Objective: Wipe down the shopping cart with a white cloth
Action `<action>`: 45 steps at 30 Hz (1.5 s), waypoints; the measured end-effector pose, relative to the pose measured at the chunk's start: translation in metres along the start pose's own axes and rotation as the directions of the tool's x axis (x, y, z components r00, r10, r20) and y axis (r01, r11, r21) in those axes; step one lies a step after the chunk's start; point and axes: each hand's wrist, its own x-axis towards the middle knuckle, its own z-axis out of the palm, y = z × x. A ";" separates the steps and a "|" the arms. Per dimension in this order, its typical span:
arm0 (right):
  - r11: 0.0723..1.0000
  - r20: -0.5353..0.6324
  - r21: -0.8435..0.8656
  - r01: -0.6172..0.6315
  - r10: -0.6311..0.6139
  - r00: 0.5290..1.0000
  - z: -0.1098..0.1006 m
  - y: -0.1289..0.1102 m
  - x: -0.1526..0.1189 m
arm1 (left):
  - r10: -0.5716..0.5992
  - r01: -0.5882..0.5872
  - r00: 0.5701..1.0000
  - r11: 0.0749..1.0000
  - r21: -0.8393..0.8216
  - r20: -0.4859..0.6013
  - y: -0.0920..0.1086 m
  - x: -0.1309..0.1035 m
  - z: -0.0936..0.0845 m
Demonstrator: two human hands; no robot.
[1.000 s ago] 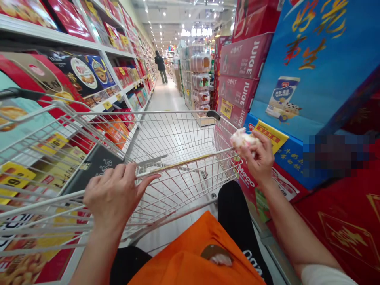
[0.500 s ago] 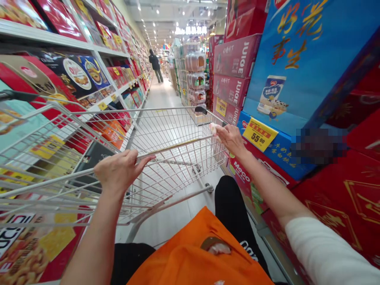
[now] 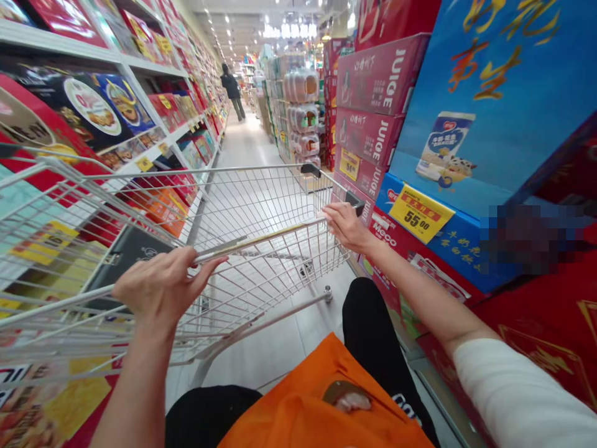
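Note:
A wire shopping cart [image 3: 261, 274] stands in front of me, angled across the aisle. Its handle bar [image 3: 265, 238] runs from lower left to upper right. My left hand [image 3: 161, 280] is wrapped over the bar at its left part, with the thumb stretched along the near side. At the bar's right end, my right hand [image 3: 347, 227] is closed round it, fingers on top. A dark grey panel [image 3: 125, 261] shows through the wires beyond my left hand.
Shelves of boxed goods [image 3: 112, 102] line the left. On the right stand stacked red boxes [image 3: 368, 74] and a big blue box [image 3: 494, 124] with a yellow price tag [image 3: 420, 213]. A person [image 3: 232, 92] is far down the aisle.
The shelves and stacks have come slightly nearer. My left hand has shifted left and down in view. My right hand's fingers, loosely spread before, now close round the bar.

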 end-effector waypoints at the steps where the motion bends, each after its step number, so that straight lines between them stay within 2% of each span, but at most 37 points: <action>1: 0.999 0.042 0.002 0.035 -0.035 0.998 -0.007 0.007 -0.003 | 0.014 -0.014 1.000 1.000 -0.005 0.000 -0.004 0.001 0.002; 3: 0.999 0.083 -0.038 0.033 -0.029 0.996 -0.017 0.021 -0.010 | 0.037 -0.037 0.999 0.999 -0.002 -0.006 -0.011 0.003 0.004; 6: 0.985 -0.030 -0.109 -0.136 0.134 0.991 -0.012 0.019 -0.015 | 0.045 -0.045 0.999 0.999 0.010 -0.015 -0.012 0.006 0.005; 8: 0.963 -0.167 -0.095 -0.254 0.236 0.957 0.007 -0.005 -0.009 | 0.046 -0.046 0.999 0.999 0.012 -0.016 -0.007 0.007 0.004; 10: 0.953 -0.258 -0.058 -0.296 0.273 0.927 0.030 -0.041 0.003 | 0.041 -0.041 0.999 0.999 0.009 -0.017 -0.002 0.008 0.003; 13: 0.974 -0.215 -0.017 -0.226 0.217 0.952 0.054 -0.088 0.022 | 0.021 -0.021 0.999 1.000 -0.001 -0.038 0.003 0.008 0.000; 15: 0.987 -0.127 -0.016 -0.162 0.158 0.979 0.053 -0.097 0.026 | 0.017 -0.017 0.999 1.000 -0.009 -0.034 0.003 0.008 -0.001; 16: 0.990 -0.088 -0.020 -0.136 0.134 0.987 0.048 -0.091 0.025 | 0.015 -0.016 0.999 1.000 -0.014 -0.029 0.003 0.008 -0.001; 18: 0.994 -0.041 -0.025 -0.103 0.102 0.994 0.032 -0.065 0.015 | 0.013 -0.013 1.000 1.000 -0.022 -0.013 0.003 0.008 -0.001; 21: 0.965 -0.119 -0.048 -0.256 0.249 0.961 0.011 -0.020 -0.002 | -0.010 0.011 1.000 0.999 -0.033 0.014 0.005 0.011 0.001; 23: 0.926 -0.216 -0.015 -0.377 0.365 0.905 0.010 -0.012 -0.003 | -0.022 0.024 0.999 0.999 -0.041 0.039 0.008 0.014 0.003; 25: 0.901 -0.282 0.055 -0.431 0.428 0.858 0.021 -0.034 0.006 | -0.029 0.031 0.998 0.999 -0.036 0.049 0.012 0.017 0.005; 26: 0.902 -0.290 0.090 -0.421 0.429 0.856 0.029 -0.053 0.013 | -0.028 0.030 0.998 0.999 -0.031 0.049 0.013 0.018 0.006; 27: 0.911 -0.276 0.106 -0.398 0.412 0.869 0.037 -0.075 0.021 | -0.026 0.027 0.999 0.999 -0.025 0.048 0.014 0.019 0.006; 29: 0.948 -0.185 0.082 -0.308 0.318 0.930 0.049 -0.111 0.035 | -0.011 0.012 0.999 1.000 -0.019 0.042 0.015 0.019 0.007; 31: 0.983 -0.101 0.052 -0.174 0.178 0.979 0.051 -0.122 0.040 | 0.011 -0.011 1.000 1.000 -0.014 0.029 0.013 0.018 0.006; 33: 0.993 -0.077 0.031 -0.110 0.112 0.991 0.041 -0.100 0.033 | 0.026 -0.026 0.999 1.000 -0.006 0.019 0.011 0.017 0.006; 35: 0.980 -0.142 0.001 -0.198 0.196 0.970 0.027 -0.060 0.019 | 0.026 -0.026 1.000 1.000 -0.003 0.008 0.009 0.016 0.007; 37: 0.924 -0.254 -0.036 -0.381 0.361 0.897 0.017 -0.025 0.008 | 0.017 -0.017 1.000 1.000 -0.005 0.008 0.009 0.016 0.008; 39: 0.861 -0.304 -0.042 -0.506 0.472 0.828 0.018 -0.017 0.006 | 0.002 -0.002 1.000 1.000 -0.009 0.016 0.012 0.016 0.009; 40: 0.846 -0.304 -0.034 -0.532 0.498 0.812 0.023 -0.025 0.009 | -0.007 0.008 1.000 1.000 -0.011 0.025 0.014 0.017 0.009; 42: 0.856 -0.275 0.002 -0.517 0.498 0.822 0.037 -0.060 0.020 | -0.027 0.028 0.999 0.999 -0.019 0.041 0.018 0.018 0.007; 45: 0.925 -0.241 0.074 -0.374 0.380 0.893 0.053 -0.115 0.035 | -0.031 0.033 0.998 0.999 -0.031 0.063 0.023 0.018 0.005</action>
